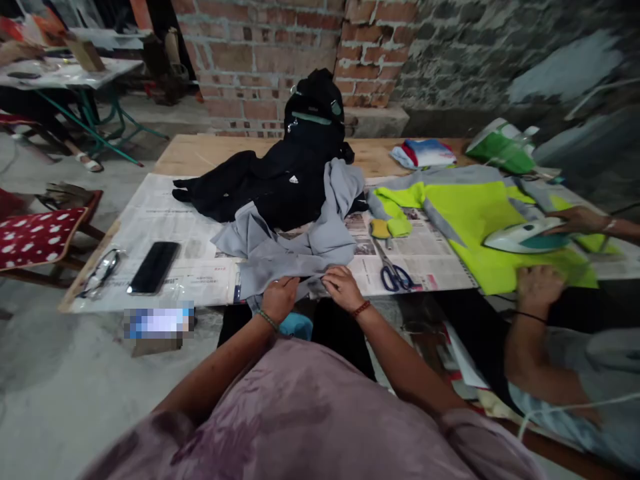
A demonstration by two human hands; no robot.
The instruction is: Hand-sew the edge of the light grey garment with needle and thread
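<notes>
Pinching the near edge of a grey garment point(295, 243), the left hand point(279, 298) and the right hand point(342, 288) sit close together at the front edge of the surface point(200, 155), fingers closed on the cloth. The garment spreads away from the hands over sheets of newspaper point(170, 223) and runs up against a heap of black clothing point(280, 183) just beyond it, with a black bag point(316, 100) standing behind that heap. Just right of the right hand lie blue-handled scissors point(395, 275) on the paper. Left of the left hand, a dark phone point(153, 267) lies flat, and a pair of glasses point(100, 272) rests farther left near the surface's edge. Well to the right of both hands, another person's hand point(575, 219) holds a white and teal iron point(523, 236) on a yellow-green and grey garment point(470, 217), while that person's other hand point(537, 288) presses down on the near edge of it.
</notes>
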